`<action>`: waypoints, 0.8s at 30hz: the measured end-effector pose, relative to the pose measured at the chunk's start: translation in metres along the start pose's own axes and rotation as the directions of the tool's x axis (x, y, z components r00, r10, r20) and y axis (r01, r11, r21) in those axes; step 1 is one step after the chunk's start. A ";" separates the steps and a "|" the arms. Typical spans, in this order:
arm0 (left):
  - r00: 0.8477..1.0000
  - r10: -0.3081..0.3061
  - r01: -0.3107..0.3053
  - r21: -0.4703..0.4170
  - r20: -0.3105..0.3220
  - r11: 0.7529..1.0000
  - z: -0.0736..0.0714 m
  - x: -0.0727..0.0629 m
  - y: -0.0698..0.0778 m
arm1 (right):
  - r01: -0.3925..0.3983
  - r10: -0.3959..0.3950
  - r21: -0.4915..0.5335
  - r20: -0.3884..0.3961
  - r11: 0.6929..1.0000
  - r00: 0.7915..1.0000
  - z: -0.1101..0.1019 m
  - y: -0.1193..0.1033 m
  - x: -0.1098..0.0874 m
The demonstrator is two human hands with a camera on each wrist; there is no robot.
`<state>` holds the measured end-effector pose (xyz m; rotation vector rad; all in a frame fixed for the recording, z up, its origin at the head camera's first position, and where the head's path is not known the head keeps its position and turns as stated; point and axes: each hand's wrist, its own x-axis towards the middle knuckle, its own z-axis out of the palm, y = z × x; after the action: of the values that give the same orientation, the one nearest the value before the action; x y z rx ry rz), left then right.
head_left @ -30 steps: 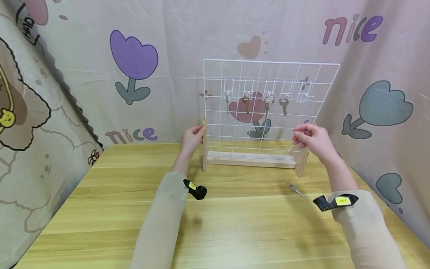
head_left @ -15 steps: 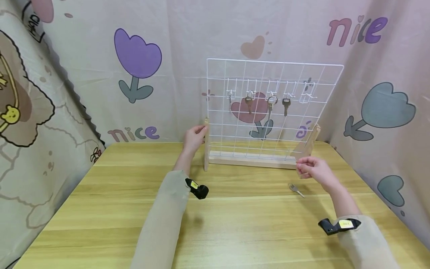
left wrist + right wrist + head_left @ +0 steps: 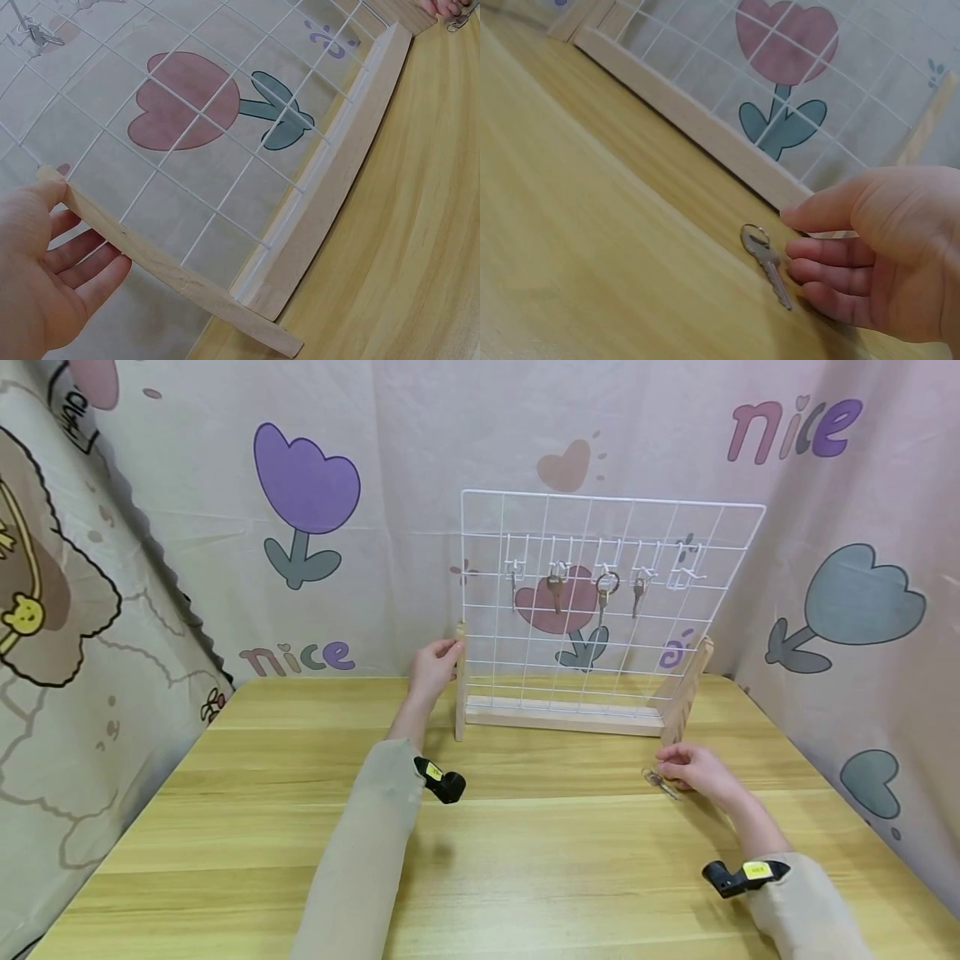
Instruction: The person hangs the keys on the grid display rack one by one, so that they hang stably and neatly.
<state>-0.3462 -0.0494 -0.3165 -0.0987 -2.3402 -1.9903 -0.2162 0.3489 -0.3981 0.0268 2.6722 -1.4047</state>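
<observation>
My left hand (image 3: 432, 670) grips the left wooden side post (image 3: 161, 262) of a white wire grid rack; in the left wrist view the thumb lies on the post's top end and the fingers reach behind it. Flat on the table in front of the rack's right side lies a single key (image 3: 662, 784) with a small ring. My right hand (image 3: 697, 770) is just beside that key. In the right wrist view, a narrow gap shows between the loosely bent fingertips (image 3: 793, 249) and the key, and nothing is held.
Several keys, one of them a ringed key (image 3: 603, 597), hang from white hooks in a row on the wire grid. A further hook (image 3: 684, 578) is at the right. Patterned curtain (image 3: 405, 435) encloses the back and sides of the wooden table (image 3: 525, 860).
My right hand has come away from the rack's right side, down and toward me, to the key on the table. My left hand stays on its post.
</observation>
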 end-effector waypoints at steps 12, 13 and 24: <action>1.000 -0.010 0.010 0.006 0.000 1.000 0.001 0.000 0.000 | 0.103 -0.110 -0.263 -0.011 0.959 0.994 0.010 0.000 0.007; 1.000 -0.011 0.011 0.008 0.001 1.000 0.001 0.001 0.000 | 0.103 -0.111 -0.274 -0.013 0.956 0.994 0.011 0.000 0.007; 1.000 0.016 -0.016 0.000 -0.003 1.000 0.002 0.000 0.001 | 0.113 -0.130 -0.304 -0.033 0.946 0.991 0.013 -0.002 0.007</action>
<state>-0.3461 -0.0473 -0.3158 -0.1141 -2.3301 -1.9824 -0.2219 0.3368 -0.4050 -0.1336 2.9477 -1.0195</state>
